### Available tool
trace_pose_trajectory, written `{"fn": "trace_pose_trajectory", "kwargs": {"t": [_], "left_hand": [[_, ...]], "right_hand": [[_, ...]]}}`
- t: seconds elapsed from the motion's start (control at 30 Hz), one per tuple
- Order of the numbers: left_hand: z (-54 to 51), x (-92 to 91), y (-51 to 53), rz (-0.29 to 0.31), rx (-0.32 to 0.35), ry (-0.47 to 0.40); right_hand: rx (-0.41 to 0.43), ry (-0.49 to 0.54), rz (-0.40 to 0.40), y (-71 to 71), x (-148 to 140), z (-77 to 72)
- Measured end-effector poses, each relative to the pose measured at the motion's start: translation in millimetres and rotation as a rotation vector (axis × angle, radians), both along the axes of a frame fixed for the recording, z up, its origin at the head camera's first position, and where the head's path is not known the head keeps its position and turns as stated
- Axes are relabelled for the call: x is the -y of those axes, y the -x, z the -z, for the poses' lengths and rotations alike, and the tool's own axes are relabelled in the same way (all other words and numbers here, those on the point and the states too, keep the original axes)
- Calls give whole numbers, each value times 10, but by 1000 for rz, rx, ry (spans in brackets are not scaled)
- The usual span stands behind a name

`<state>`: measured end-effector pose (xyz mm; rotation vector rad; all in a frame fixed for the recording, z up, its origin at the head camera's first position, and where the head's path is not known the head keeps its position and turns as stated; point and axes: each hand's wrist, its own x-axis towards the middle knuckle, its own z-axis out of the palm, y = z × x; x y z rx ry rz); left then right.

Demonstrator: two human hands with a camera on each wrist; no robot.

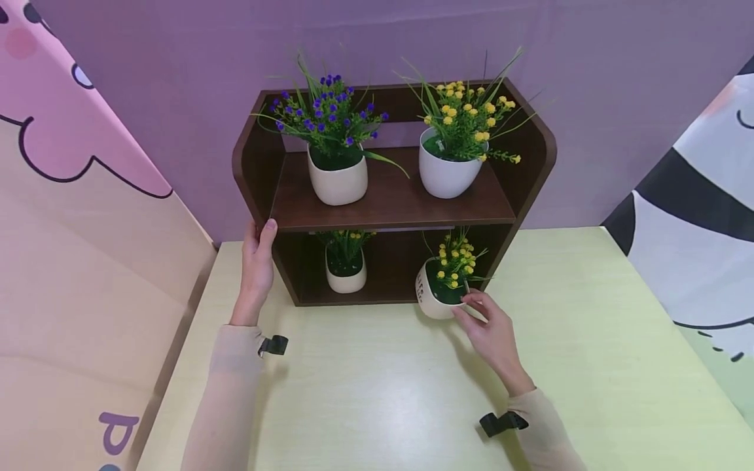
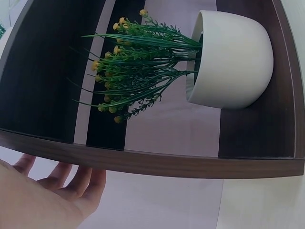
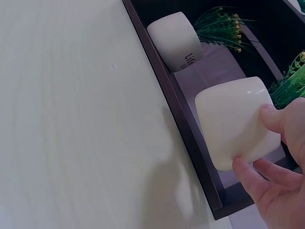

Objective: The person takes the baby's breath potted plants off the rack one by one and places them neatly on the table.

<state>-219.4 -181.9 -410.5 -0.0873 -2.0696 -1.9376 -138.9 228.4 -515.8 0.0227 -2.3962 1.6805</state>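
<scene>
A dark brown two-tier shelf stands on the table. My left hand holds its left side panel, thumb at the front edge and fingers against the outer face. At the lower right opening, my right hand pinches a cream pot of yellow flowers by its rim and side. That pot tilts, with black lettering on its left side; in the right wrist view its blank base side shows above the shelf's front edge. Another white pot of yellow flowers stands at the lower left.
On the upper tier are a cream pot with purple flowers and a white pot with yellow flowers. The pale table extends in front of the shelf. Behind it hangs a purple backdrop; cartoon-printed panels flank both sides.
</scene>
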Motion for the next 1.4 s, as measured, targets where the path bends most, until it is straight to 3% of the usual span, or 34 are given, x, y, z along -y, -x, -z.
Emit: {"fn": "trace_pose_trajectory", "kwargs": {"t": [0.33,0.63,0.9,1.4], "left_hand": [[-1,-22,9,-7,0,-27],[16,-8,-20,2,15,14],[13,5,-10,3,9,15],[-94,-9,-2,-15,-5,54]], "right_hand": [[9,-21,14,-71,-127,-2],[-16,-45,4,-184,-296,-37],[-42,-78,-8,-267,-479,17],[-67,-184,-29,-487,-827,6]]}}
